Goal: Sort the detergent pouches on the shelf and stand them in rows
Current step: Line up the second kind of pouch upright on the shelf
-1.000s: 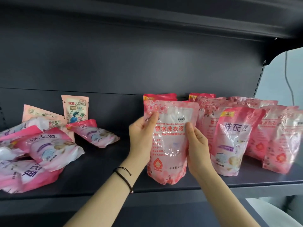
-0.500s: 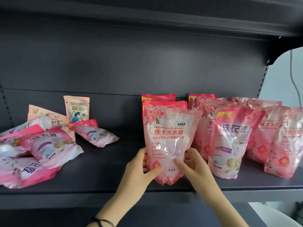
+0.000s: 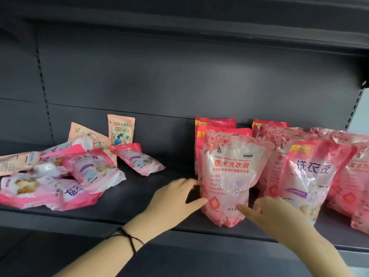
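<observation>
Dark shelf (image 3: 139, 204): front pouch (image 3: 229, 176) upright near lip, both hands' fingers (image 3: 196, 202) loosely touching; bare gap left.

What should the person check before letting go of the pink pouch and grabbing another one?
1. Front pouch upright on the shelf: ok.
2. In line with the red pouches behind it: ok.
3. Left hand and right hand only steadying its base, not squeezing: ok.
4. Stands alone once released: cannot tell.
5. Neighbouring purple-lettered pouch standing: ok, leaning slightly.
6. Left pile sorted: not ok, lying jumbled.
</observation>
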{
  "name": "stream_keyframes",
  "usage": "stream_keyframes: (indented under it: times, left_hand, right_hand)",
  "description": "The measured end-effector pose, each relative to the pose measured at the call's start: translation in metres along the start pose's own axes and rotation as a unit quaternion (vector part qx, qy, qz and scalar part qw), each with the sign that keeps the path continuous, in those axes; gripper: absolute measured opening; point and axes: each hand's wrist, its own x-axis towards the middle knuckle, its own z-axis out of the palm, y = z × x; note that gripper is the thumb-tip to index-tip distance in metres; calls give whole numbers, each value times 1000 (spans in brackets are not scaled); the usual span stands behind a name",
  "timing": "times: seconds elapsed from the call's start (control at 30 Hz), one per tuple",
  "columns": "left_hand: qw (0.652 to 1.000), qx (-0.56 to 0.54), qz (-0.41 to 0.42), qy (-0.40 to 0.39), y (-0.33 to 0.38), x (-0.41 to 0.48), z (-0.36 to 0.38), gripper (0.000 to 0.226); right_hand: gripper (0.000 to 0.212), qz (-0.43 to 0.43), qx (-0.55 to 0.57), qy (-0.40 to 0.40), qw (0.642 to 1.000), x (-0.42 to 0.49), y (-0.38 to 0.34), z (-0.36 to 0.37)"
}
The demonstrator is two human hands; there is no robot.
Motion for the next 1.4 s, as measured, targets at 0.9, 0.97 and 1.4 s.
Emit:
stream_keyframes:
  times: [0.9,0.97,1.4]
  left_hand:
    - [896,427,91,-77,-245,18,-192,52]
    - [913,394,57,-91,-254,30,-185,48]
    - [927,340,-55,-148,-308,117,-129,52]
  right_hand:
    - [47,-195,-185,-44,962,132,-294,-65]
    - [48,-194,-183,-57,962,148,-298,-58]
    - [49,-210,-164,-50,963,277,-312,-18]
